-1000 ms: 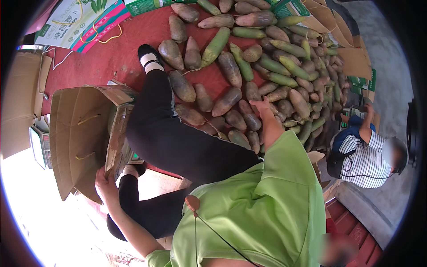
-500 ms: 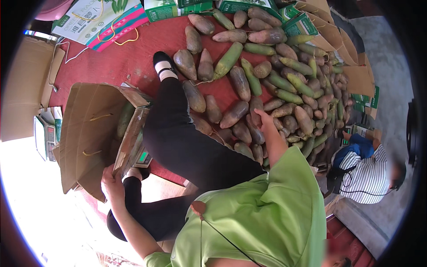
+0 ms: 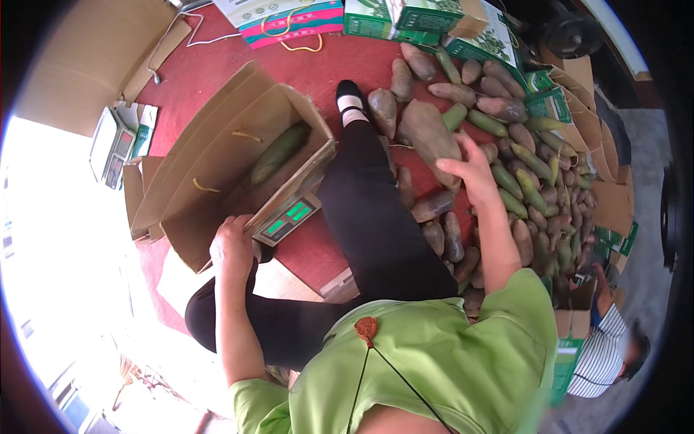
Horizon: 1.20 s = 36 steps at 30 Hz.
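Observation:
My right hand is closed on a large brownish radish, raised above the other radishes beside my leg. My left hand grips the near rim of an open cardboard box. Inside the box lies a green radish next to a darker, brownish shape in shadow. Below the near side of the box shows a scale with a lit green display; how fully the box rests on it is hidden.
A big pile of brown and green radishes spreads to my right on the red floor covering. Green cartons and a printed bag stand at the far side. Another scale sits left; a person in stripes is at right.
My right hand has lifted the brownish radish off the pile. The view has shifted, and the box's inside and the scale's display show more fully. My left hand stays on the box rim.

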Each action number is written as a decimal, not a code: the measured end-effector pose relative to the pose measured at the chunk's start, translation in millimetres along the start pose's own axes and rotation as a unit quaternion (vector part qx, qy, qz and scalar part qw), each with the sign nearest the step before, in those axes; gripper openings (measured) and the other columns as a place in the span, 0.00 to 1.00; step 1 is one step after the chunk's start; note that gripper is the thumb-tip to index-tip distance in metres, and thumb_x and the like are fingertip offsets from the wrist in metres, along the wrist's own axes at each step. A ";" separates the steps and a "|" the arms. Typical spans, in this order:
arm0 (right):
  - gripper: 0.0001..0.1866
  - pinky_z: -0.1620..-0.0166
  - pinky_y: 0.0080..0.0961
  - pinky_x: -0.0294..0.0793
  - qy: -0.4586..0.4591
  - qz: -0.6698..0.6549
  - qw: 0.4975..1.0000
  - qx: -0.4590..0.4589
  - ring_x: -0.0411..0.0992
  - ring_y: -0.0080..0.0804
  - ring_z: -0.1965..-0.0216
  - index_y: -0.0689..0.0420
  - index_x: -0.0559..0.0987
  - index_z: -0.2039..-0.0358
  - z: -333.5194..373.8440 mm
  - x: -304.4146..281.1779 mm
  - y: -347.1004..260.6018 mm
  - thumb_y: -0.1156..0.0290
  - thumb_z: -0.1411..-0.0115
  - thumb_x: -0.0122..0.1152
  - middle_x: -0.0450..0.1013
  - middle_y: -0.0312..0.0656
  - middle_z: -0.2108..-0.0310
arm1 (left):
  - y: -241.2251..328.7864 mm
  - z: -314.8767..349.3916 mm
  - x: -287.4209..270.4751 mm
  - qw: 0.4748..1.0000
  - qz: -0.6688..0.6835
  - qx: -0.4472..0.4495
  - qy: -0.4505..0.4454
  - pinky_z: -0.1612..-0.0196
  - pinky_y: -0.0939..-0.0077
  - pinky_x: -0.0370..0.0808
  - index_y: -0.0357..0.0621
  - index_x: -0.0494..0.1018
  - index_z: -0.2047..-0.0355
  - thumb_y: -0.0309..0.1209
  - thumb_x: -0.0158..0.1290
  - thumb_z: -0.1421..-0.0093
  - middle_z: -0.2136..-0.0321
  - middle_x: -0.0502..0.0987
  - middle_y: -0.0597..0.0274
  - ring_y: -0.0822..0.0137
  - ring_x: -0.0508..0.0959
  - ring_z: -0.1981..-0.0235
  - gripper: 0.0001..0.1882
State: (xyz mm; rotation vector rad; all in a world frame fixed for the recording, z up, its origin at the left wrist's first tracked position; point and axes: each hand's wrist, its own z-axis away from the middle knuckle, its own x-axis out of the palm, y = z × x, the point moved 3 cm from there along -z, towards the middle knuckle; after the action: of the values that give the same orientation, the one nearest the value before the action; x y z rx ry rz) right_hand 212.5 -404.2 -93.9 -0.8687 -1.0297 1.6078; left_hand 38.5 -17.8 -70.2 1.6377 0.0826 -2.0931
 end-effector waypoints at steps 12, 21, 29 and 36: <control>0.27 0.60 0.37 0.74 -0.295 0.486 0.783 -0.252 0.75 0.44 0.64 0.58 0.80 0.69 -46.6 261.4 -116.2 0.54 0.70 0.70 0.76 0.49 0.69 | -12.7 1.1 2.4 0.999 -0.019 0.024 0.021 0.61 0.59 0.72 0.44 0.75 0.62 0.28 0.51 0.48 0.66 0.74 0.52 0.50 0.75 0.62 0.12; 0.15 0.54 0.37 0.67 -0.311 0.476 0.807 -0.161 0.73 0.36 0.55 0.54 0.81 0.64 -33.5 395.1 -16.8 0.66 0.54 0.63 0.76 0.41 0.60 | -8.5 -3.2 4.8 0.998 0.009 0.059 0.030 0.62 0.58 0.71 0.38 0.73 0.60 0.25 0.50 0.48 0.64 0.75 0.47 0.46 0.75 0.63 0.13; 0.14 0.59 0.37 0.71 -0.285 0.196 0.881 -0.323 0.75 0.39 0.63 0.56 0.79 0.64 14.5 301.1 -106.9 0.66 0.52 0.62 0.77 0.42 0.67 | -6.4 -5.4 7.0 0.998 0.010 0.057 0.027 0.64 0.57 0.71 0.36 0.72 0.62 0.25 0.50 0.47 0.68 0.75 0.43 0.44 0.75 0.65 0.11; 0.08 0.61 0.26 0.73 -0.057 0.071 0.918 -0.387 0.75 0.32 0.67 0.61 0.77 0.66 9.2 145.6 -86.6 0.76 0.48 0.59 0.76 0.42 0.68 | -12.1 -1.9 4.6 0.999 -0.003 0.036 0.008 0.62 0.58 0.70 0.39 0.73 0.62 0.22 0.51 0.50 0.67 0.74 0.47 0.46 0.74 0.64 0.13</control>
State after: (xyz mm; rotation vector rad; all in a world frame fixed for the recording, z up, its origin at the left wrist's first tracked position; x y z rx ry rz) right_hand 199.4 -253.0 -18.2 -1.4018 -1.7741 1.3659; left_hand 34.6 -7.9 -77.9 1.6985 0.0177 -2.1109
